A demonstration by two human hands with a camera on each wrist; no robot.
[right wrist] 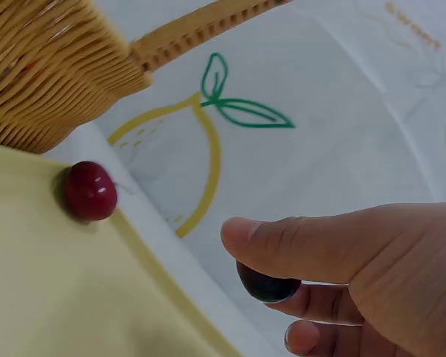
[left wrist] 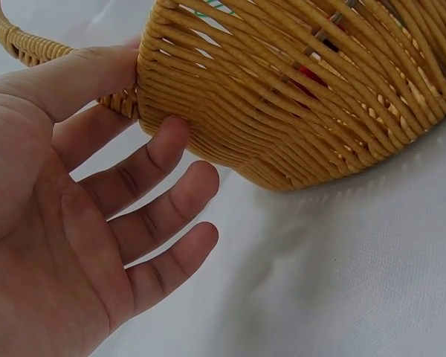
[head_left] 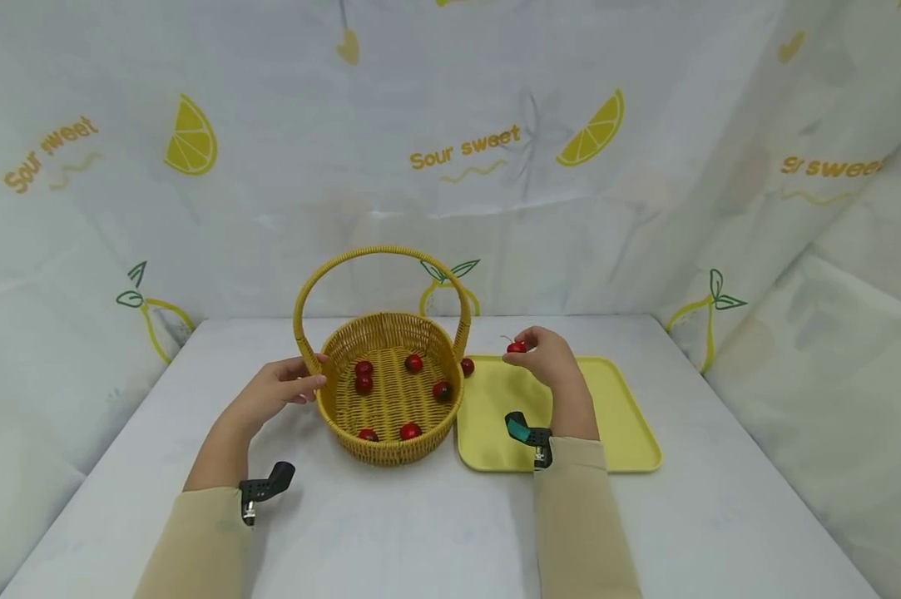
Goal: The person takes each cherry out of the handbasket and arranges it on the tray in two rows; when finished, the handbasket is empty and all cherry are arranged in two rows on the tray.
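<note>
A yellow wicker basket (head_left: 390, 452) with a tall arched handle stands at the middle of the table, several red cherries lying on its bottom. At its left side, my left hand (head_left: 274, 391) pinches the rim by the foot of the handle between thumb and forefinger; the other fingers are spread below in the left wrist view. Above the far part of a yellow tray (head_left: 495, 441), my right hand (head_left: 553, 358) pinches a cherry (head_left: 516, 348) with a stem. In the right wrist view that cherry (right wrist: 266, 284) looks dark and is partly hidden by the thumb.
Another cherry (right wrist: 91, 191) lies at the tray's far left corner, close to the basket. The tray sits right beside the basket on a white-covered table (head_left: 390, 532). A white cloth (head_left: 308, 191) printed with lemons hangs behind the table.
</note>
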